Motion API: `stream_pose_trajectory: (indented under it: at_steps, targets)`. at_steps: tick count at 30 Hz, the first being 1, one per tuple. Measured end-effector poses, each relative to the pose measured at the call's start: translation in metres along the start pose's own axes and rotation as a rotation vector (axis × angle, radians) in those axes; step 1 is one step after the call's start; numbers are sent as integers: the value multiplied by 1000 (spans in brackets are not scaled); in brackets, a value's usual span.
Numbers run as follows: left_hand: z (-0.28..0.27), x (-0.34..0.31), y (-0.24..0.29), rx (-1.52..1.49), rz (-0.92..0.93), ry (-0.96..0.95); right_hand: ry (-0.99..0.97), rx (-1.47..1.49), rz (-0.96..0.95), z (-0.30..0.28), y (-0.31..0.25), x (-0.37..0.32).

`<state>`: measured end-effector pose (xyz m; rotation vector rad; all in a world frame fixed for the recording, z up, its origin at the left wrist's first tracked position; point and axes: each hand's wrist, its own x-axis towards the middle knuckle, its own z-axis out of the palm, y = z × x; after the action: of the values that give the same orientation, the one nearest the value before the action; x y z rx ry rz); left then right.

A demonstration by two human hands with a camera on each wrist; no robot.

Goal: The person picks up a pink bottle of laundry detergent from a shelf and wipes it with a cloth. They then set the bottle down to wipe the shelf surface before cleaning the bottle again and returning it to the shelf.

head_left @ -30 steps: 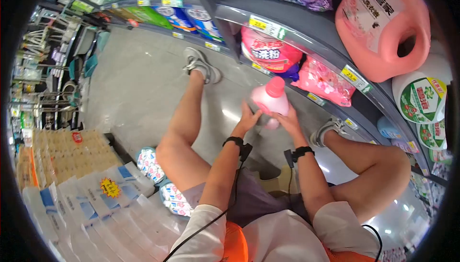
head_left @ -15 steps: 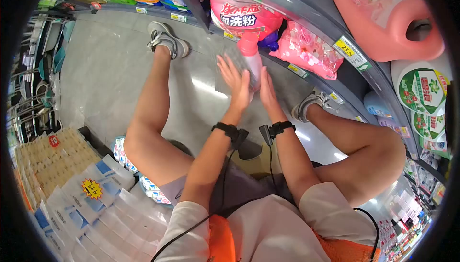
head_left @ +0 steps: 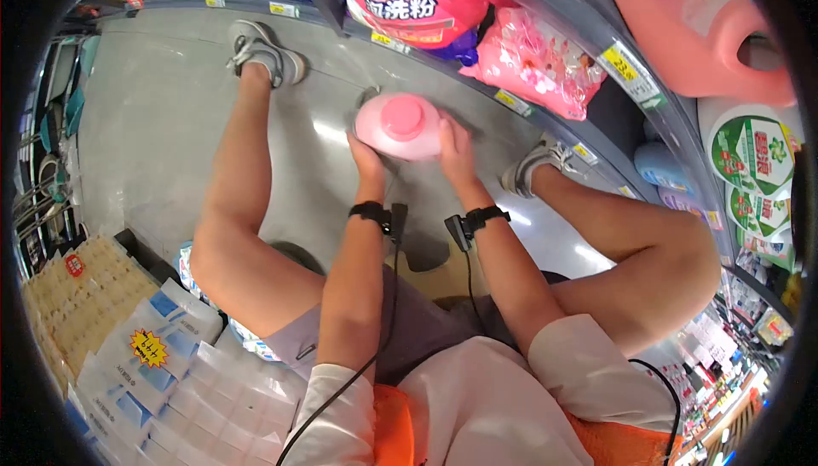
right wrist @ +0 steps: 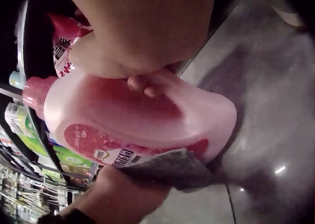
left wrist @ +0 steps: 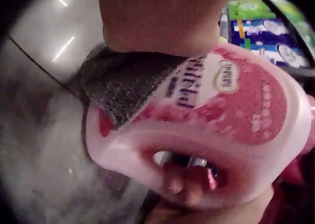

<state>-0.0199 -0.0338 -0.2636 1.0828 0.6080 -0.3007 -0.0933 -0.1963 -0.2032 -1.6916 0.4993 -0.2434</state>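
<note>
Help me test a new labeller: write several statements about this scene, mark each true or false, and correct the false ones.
1. The left hand has a cloth against the bottle. True.
2. The bottle's cap is off. False: the pink cap is on.
3. Fingers of the right hand pass through the bottle's handle. True.
4. The cloth is bright orange. False: it is grey.
5. Pink bags sit on the shelf. True.
6. Both wrists are bare. False: each wears a black band.
</note>
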Motion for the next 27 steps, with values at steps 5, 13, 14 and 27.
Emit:
stream_pose_trajectory:
  at_steps: [5,13,14,27]
  targets:
    - [2,-10,67,343,-20,-240,-28,-61,-155,1,-8,-9]
    - [20,-15,128,767,-105,-744,77,-235,-150,1,-9,-20]
    - [23,-20,130,735,-131,-737,90,-221,-139,3,-11,-22]
    - [53,-52,147,627,-238,-799,69,-92,-32,1,-3,-18]
